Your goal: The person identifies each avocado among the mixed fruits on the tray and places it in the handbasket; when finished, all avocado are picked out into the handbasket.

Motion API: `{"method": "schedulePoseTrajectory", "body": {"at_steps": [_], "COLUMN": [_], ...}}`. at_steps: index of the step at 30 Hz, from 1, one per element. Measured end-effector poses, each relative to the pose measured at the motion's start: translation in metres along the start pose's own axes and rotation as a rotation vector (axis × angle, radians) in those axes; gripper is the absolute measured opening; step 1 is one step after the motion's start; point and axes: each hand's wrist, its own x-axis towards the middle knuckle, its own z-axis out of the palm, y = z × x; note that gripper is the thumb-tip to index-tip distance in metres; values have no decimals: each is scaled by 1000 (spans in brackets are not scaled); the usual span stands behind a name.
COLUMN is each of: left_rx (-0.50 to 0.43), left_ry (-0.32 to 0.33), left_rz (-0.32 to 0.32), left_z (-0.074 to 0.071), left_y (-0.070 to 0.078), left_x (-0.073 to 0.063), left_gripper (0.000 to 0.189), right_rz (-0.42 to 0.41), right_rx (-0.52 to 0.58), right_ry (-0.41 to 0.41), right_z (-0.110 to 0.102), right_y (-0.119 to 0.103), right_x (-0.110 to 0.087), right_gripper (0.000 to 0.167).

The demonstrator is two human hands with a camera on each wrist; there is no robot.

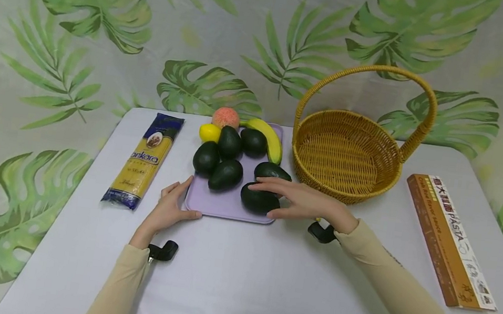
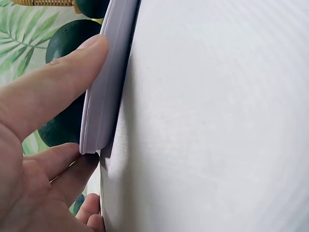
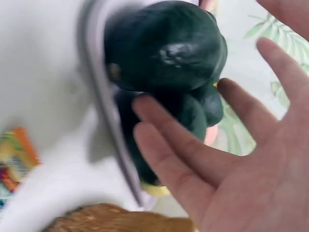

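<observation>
A lilac tray (image 1: 221,207) holds several dark green avocados (image 1: 225,175), a lemon (image 1: 209,133), a peach (image 1: 226,118) and a banana (image 1: 269,139). At its front left corner, my left hand (image 1: 169,211) holds the tray, with the thumb along the front rim and the fingertips at the left side. Over the front right avocado (image 1: 256,200) hovers my right hand (image 1: 303,202), its fingers spread and extended. The right wrist view shows these fingers (image 3: 178,166) in front of the avocados, gripping none; contact is hard to judge.
A wicker basket (image 1: 347,191) with a tall handle stands right of the tray. A boxed pasta pack (image 1: 450,241) lies at the far right, and a bag of spaghetti (image 1: 143,161) at the left. Behind the white table (image 1: 235,282) hangs a leaf-print cloth (image 1: 277,33).
</observation>
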Motion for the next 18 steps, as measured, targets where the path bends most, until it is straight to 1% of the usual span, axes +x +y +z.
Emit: {"method": "schedulePoseTrajectory", "body": {"at_steps": [4,7,11,14,18], "left_rx": [-3,3,8,11,9], "left_ry": [-1,3,15,20,20], "left_rz": [-5,-10,-18,-15,-11], "left_z": [0,0,1,1,2], "left_y": [-1,-2,-2,-3,-3], "left_x": [1,0,0,1,0], "left_gripper": [98,99,100,100,100], "right_rz": [32,71,112,131,138], "right_rx": [-118,-169,-229,-261,-263], "right_ry": [-82,-142,-199,-220,-200], "right_z": [-6,-7,-5,0,6], "right_y": [-4,-5,-5,-4,-1], "right_x": [15,28,40,46,48], "right_gripper": [63,62,61,60,57]}}
